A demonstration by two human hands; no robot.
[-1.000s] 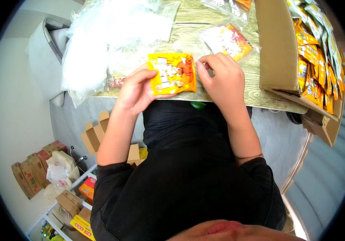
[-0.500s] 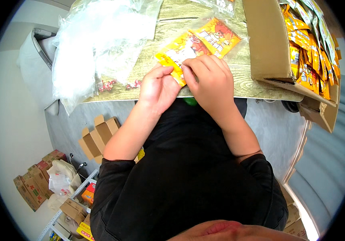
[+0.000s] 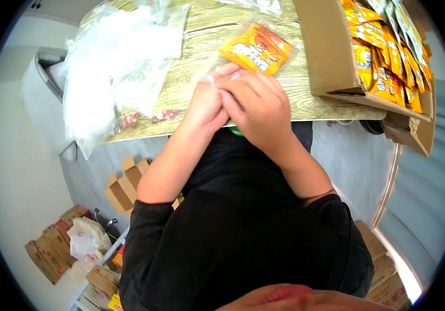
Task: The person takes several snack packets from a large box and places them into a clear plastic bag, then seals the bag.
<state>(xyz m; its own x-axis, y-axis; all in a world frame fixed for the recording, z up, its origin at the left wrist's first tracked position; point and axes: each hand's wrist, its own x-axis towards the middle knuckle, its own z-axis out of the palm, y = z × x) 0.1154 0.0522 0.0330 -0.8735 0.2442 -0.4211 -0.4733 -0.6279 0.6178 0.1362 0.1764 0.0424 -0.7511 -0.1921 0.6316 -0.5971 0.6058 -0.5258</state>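
An orange snack packet (image 3: 256,49) lies inside a clear plastic bag (image 3: 291,58) on the wooden table, just beyond my hands. At the near end of that bag, my left hand (image 3: 207,103) is turned partly palm up, its fingers curled round the clear film. My right hand (image 3: 261,103) crosses over the left fingertips and pinches the same film, knuckles up. The two hands touch, and the right one hides part of the left fingers. How the bag's mouth is folded between them cannot be made out.
To the left lies a pile of clear plastic bags (image 3: 113,67), with small red-wrapped pieces (image 3: 165,115) near the table's front edge. On the right stands a cardboard box (image 3: 331,46) full of orange packets (image 3: 388,78). An opened carton (image 3: 124,189) sits on the floor.
Two orange packets showed before; now they lie stacked or overlapped as one inside the bag, farther from my fingers. My hands have closed together on the film, and the view has shifted slightly.
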